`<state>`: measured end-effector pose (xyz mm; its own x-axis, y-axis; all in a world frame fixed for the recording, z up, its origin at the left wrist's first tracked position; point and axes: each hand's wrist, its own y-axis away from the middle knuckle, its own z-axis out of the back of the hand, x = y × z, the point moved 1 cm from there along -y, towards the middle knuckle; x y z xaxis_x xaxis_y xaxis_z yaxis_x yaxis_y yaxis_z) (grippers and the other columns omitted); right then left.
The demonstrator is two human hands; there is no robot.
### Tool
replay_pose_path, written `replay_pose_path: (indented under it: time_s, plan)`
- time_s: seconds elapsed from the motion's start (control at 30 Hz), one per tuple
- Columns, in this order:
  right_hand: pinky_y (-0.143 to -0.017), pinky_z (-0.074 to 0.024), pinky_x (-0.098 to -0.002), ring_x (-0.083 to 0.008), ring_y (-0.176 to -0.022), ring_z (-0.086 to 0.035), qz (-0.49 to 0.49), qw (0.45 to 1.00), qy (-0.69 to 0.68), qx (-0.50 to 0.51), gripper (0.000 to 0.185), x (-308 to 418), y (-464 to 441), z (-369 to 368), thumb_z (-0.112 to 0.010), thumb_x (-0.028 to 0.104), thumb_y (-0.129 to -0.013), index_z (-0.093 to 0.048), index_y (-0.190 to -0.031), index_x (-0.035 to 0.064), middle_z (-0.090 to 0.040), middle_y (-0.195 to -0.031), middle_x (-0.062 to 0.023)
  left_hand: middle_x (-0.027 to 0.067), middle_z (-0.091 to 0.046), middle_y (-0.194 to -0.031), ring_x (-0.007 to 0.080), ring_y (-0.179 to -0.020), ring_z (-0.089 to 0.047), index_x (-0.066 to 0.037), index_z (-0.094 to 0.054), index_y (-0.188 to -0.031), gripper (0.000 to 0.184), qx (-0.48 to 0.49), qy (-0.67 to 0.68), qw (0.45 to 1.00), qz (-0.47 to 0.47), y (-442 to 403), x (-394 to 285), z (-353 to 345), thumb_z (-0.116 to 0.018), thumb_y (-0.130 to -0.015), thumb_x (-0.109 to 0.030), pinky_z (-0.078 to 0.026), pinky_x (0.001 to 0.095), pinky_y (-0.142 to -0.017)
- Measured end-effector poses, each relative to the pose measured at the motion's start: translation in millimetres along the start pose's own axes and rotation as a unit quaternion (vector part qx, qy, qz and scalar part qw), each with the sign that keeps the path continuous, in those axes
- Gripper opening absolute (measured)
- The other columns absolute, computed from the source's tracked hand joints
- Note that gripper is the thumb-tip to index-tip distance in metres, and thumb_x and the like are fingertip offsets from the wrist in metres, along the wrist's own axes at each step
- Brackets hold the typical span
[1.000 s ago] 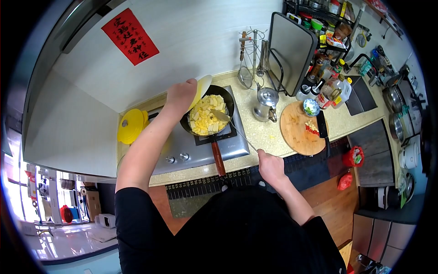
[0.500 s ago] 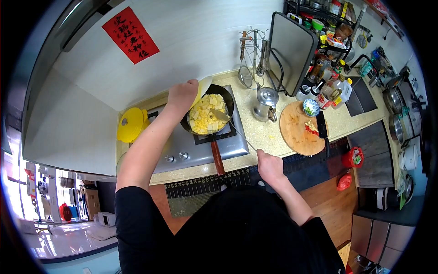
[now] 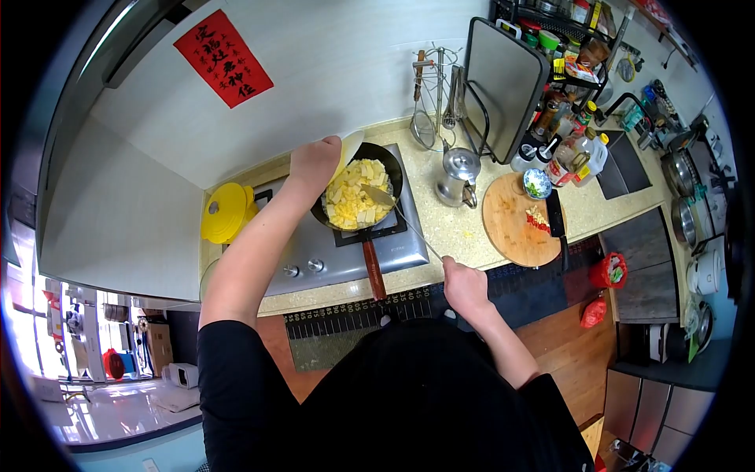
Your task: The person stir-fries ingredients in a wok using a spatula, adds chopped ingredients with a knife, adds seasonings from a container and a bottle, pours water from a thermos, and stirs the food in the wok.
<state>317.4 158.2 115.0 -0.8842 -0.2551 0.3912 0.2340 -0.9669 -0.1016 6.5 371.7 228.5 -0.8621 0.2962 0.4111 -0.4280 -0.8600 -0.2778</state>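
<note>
My left hand (image 3: 316, 164) grips a pale yellow-and-white dish (image 3: 351, 151), tilted at the left rim of the frying pan (image 3: 397, 173); much of the dish is hidden behind the hand. Yellow-white cubes and bits of food (image 3: 358, 197) fill the dark pan, which sits on the stove (image 3: 314, 244). Its wooden handle (image 3: 373, 271) points toward me. Closed round the end of a long-handled metal spatula (image 3: 379, 194), my right hand (image 3: 465, 285) is in front of the counter edge. The spatula's blade rests among the food.
A yellow lidded pot (image 3: 226, 214) stands left of the stove. To the right are a metal pot with a spout (image 3: 458, 175), a utensil rack (image 3: 436, 94), and a round cutting board (image 3: 503, 224) with a knife (image 3: 555, 214), chopped red and pale pieces, and a small bowl (image 3: 536, 183).
Both hands, the dish and the spatula keep almost the same positions. The view has shifted very slightly.
</note>
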Motion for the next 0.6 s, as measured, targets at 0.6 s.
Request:
replay_pose_path:
  time_s: [0.6]
  plan:
    - [-0.06, -0.0534, -0.0476, -0.0361, -0.066, -0.068, -0.009, 1.0, -0.005, 0.011, 0.007, 0, -1, 1, -0.052, 0.005, -0.085, -0.055, -0.091, 0.0034, -0.067, -0.071, -0.0162, 0.0185, -0.07, -0.079, 0.0347, -0.075, -0.071, 0.0, -0.058, -0.1, 0.014, 0.064, 0.046, 0.994, 0.073, 0, 3, 9, -0.053, -0.089, -0.007, -0.057, 0.0444, -0.063]
